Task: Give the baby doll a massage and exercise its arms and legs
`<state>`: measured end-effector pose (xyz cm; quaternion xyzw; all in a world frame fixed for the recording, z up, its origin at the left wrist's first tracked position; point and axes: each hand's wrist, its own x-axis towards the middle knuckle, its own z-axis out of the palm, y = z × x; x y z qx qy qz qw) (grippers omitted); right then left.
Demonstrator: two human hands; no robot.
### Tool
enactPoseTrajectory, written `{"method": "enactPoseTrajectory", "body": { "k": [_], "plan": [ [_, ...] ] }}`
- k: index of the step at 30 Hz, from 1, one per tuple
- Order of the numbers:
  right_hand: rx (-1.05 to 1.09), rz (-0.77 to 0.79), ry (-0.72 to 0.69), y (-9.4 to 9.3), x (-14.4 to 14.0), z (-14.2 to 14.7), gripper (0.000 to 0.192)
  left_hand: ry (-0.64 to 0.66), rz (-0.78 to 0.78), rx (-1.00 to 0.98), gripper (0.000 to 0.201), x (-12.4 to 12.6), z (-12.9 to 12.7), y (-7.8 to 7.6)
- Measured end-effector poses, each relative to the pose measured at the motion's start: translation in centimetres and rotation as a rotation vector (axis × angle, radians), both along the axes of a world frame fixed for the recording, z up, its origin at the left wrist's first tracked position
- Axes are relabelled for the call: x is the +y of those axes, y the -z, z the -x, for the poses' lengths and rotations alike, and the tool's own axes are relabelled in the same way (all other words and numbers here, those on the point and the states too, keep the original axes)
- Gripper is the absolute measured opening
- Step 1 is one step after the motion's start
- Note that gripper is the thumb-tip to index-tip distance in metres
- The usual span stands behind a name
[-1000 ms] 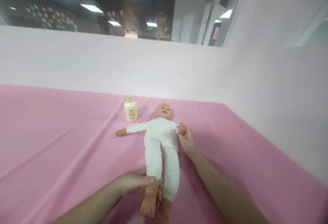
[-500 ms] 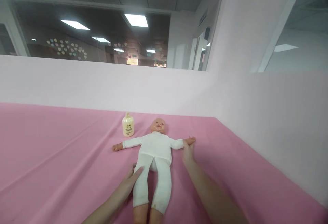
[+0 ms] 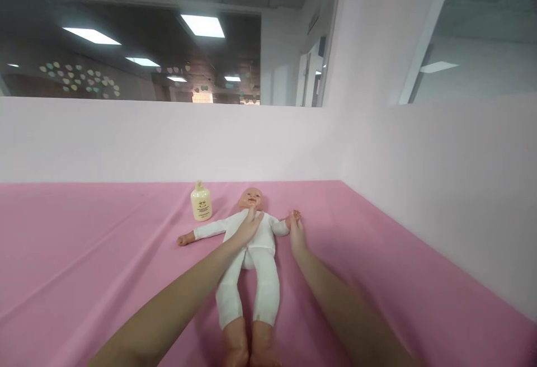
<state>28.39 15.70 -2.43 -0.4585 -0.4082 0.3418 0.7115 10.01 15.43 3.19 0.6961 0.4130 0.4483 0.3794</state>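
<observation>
A baby doll (image 3: 264,244) in a white top and trousers lies on its back, head at the far end, arms spread and feet toward me. Above its chest is my left hand (image 3: 250,226), fingers stretched forward and holding nothing. Whether the palm touches the cloth I cannot tell. My right hand (image 3: 297,235) is closed around the doll's hand on the right side; its fingers are partly hidden. Beside the doll's head, on the left, stands a pale yellow bottle (image 3: 202,203) with a printed face, touched by neither hand.
A pink sheet (image 3: 104,255) with some creases covers the surface. Along its far edge runs a white wall (image 3: 168,140) with a wide window (image 3: 146,31) above. Another wall (image 3: 461,188) borders the right side.
My left hand has left the doll's leg and moved forward to its chest. My right hand has slid from the doll's wrist toward its hand. The camera view has shifted slightly.
</observation>
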Motion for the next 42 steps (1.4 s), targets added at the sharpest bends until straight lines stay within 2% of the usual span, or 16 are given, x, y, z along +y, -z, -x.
{"method": "enactPoseTrajectory", "body": {
  "k": [1, 3, 6, 9, 11, 13, 18, 21, 28, 32, 38, 42],
  "plan": [
    [0.015, 0.011, -0.010, -0.1, -0.1, 0.1, 0.052, 0.029, 0.050, -0.056, 0.059, 1.4, -0.9, -0.1],
    [0.044, 0.012, -0.050, -0.1, -0.1, 0.4, 0.051, 0.124, 0.055, -0.133, 0.055, 3.5, -2.6, -0.1],
    [0.011, -0.017, -0.139, 0.0, -0.2, 0.7, 0.047, 0.306, 0.169, -0.231, 0.060, 5.2, -4.6, 0.5],
    [-0.092, -0.040, -0.248, -0.2, -0.6, 1.2, 0.041, 0.478, 0.257, -0.213, 0.063, 5.3, -5.4, 1.2],
    [-0.168, -0.051, -0.304, -0.4, -1.0, 1.6, 0.038, 0.593, 0.206, -0.116, 0.056, 4.9, -5.2, 1.3],
    [-0.238, -0.087, -0.328, -0.7, -1.3, 2.0, 0.035, 0.651, 0.166, -0.042, 0.053, 4.3, -4.5, 1.1],
    [-0.388, -0.115, -0.337, -0.8, -1.3, 2.1, 0.021, 0.654, 0.120, 0.060, 0.059, 3.5, -3.5, -0.1],
    [-0.418, -0.139, -0.325, -0.6, -1.0, 1.9, 0.019, 0.633, 0.108, 0.109, 0.062, 3.3, -3.7, -0.3],
    [-0.497, -0.115, -0.283, -1.0, -1.3, 1.4, 0.018, 0.583, 0.185, 0.004, 0.074, 3.2, -4.3, 0.8],
    [-0.435, -0.091, -0.276, -0.9, -1.3, 1.5, 0.022, 0.557, 0.133, -0.018, 0.065, 3.2, -4.5, 1.1],
    [-0.437, -0.103, -0.286, -0.8, -1.2, 1.6, 0.028, 0.580, 0.084, 0.053, 0.038, 2.8, -4.3, 0.0],
    [-0.481, -0.133, -0.267, -0.9, -0.9, 1.6, 0.022, 0.589, 0.064, 0.071, 0.035, 2.9, -4.2, 0.0]
  ]
}}
